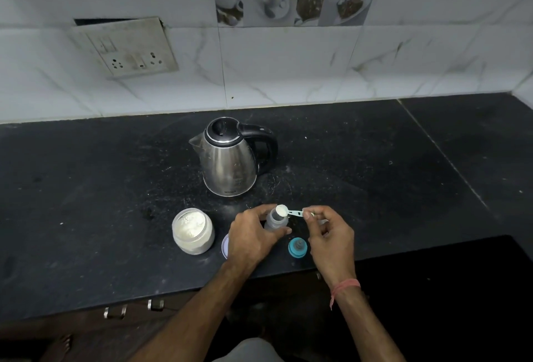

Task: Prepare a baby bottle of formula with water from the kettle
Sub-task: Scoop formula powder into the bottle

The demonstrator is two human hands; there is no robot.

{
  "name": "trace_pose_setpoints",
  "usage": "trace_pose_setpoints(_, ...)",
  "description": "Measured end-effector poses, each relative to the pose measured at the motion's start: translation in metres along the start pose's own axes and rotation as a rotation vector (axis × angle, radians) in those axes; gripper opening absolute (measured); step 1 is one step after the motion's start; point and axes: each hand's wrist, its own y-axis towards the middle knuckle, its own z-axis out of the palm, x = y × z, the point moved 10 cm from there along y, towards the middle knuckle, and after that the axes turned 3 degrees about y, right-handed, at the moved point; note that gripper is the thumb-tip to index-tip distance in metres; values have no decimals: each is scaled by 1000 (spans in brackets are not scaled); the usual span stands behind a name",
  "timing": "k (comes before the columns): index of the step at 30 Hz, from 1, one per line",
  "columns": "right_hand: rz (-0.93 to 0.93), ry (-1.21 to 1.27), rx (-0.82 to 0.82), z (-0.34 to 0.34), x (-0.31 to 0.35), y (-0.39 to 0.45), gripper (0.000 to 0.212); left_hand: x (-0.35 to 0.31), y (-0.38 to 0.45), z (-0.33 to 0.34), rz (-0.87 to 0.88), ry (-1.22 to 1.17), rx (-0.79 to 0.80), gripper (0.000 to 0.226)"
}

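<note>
The right hand (328, 234) pinches the tail of the measuring scoop (288, 212) between thumb and forefinger; the other fingers curl loosely. The scoop's long axis runs level from that pinch toward the person's left, and its bowl — heaped with white powder — sits directly over the open mouth of the baby bottle (275, 221). This is the governing relation: bowl above mouth, handle pointing back to the right hand, so tipping looks to call for a roll about the handle axis. The left hand (252, 239) wraps the bottle's body and holds it upright on the black countertop (86, 188). Just left stands the open formula jar (193, 231); the teal nipple cap (298, 247) lies near the right hand. The steel kettle (230, 156) stands behind — lid closed, handle to the right.
</note>
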Motion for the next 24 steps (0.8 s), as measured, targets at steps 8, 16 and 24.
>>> trace_pose_setpoints(8, -134, -148, 58, 5, 13, -3, 14, 3, 1, 0, 8, 35, -10, 71)
trace_pose_setpoints(16, -250, -272, 101, 11, 28, -8, 14, 2, 1, 1, 23, 40, 2, 70)
trace_pose_setpoints(24, -259, -257, 91, 10, 26, -8, 15, 3, 1, 2, 31, 35, 5, 70)
